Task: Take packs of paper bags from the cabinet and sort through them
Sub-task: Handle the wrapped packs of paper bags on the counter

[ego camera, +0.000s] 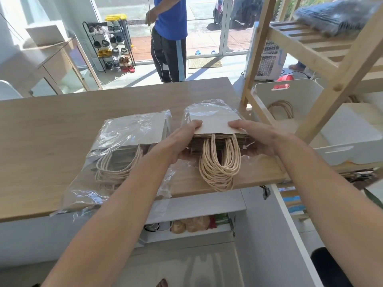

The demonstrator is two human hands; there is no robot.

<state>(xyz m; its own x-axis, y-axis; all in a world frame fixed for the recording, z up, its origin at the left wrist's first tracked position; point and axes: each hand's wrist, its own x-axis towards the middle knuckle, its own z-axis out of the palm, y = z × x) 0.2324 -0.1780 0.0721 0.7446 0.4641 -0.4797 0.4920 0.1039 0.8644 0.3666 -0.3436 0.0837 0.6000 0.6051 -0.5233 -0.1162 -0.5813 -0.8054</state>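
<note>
Two packs of brown paper bags in clear plastic wrap lie on the wooden counter (41, 129). The left pack (128, 146) lies flat, its twisted paper handles inside the wrap. The right pack (215, 125) is partly out of its plastic, and its rope handles (219, 164) hang over the counter's front edge. My left hand (182, 139) grips the right pack's left side, thumb on top. My right hand (255, 135) grips its right side the same way.
A wooden shelf unit (323, 52) stands at the right with white bins (290, 100) holding more handled bags. A person in a blue shirt (170, 38) stands beyond the counter. A shoe rack (112, 46) is at the back. An open cabinet shelf (194, 224) sits below the counter.
</note>
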